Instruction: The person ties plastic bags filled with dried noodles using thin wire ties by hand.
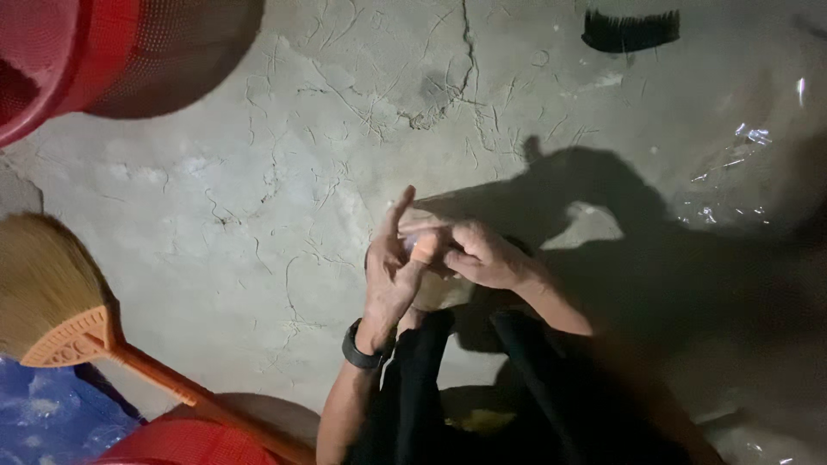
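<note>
Red basket (121,52) top left, broom (60,319) below. My left hand (392,271), watch on wrist, fingers splayed w/ index up, braces a pale rounded object (444,293) over the cracked concrete floor (258,198); right hand (487,254) curls onto it. Black brush (631,30) top right.

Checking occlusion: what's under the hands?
A pale rounded object shows below the left hand and right hand. Its top is covered by fingers, so what it is can't be told. Cracked concrete floor lies beneath.
</note>
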